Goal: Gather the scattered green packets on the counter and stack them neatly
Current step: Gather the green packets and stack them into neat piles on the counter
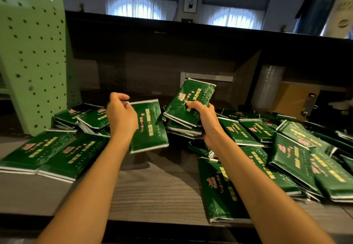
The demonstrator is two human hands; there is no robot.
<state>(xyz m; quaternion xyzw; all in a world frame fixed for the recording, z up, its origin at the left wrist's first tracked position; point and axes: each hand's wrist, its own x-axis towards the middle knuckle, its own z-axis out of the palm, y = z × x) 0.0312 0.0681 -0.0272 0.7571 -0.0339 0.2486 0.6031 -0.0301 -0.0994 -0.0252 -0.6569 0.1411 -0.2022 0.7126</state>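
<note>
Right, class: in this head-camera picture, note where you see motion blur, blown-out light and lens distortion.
Head view: the left-hand packet looks motion-smeared, its print soft; the right-hand packet reads sharper; the arched windows blow out white; the wide lens tilts the green pegboard.

- Left hand [119, 114]: bare, with nothing worn on the fingers or wrist.
- Right hand [203, 115]: bare in the same way.
- Left forearm [91, 177]: uncovered along its whole visible length.
- Right forearm [254, 177]: uncovered, with a small dark spot near the wrist.

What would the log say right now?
left hand: pinching lower packet | right hand: gripping raised packet | counter: scattered packets
</note>
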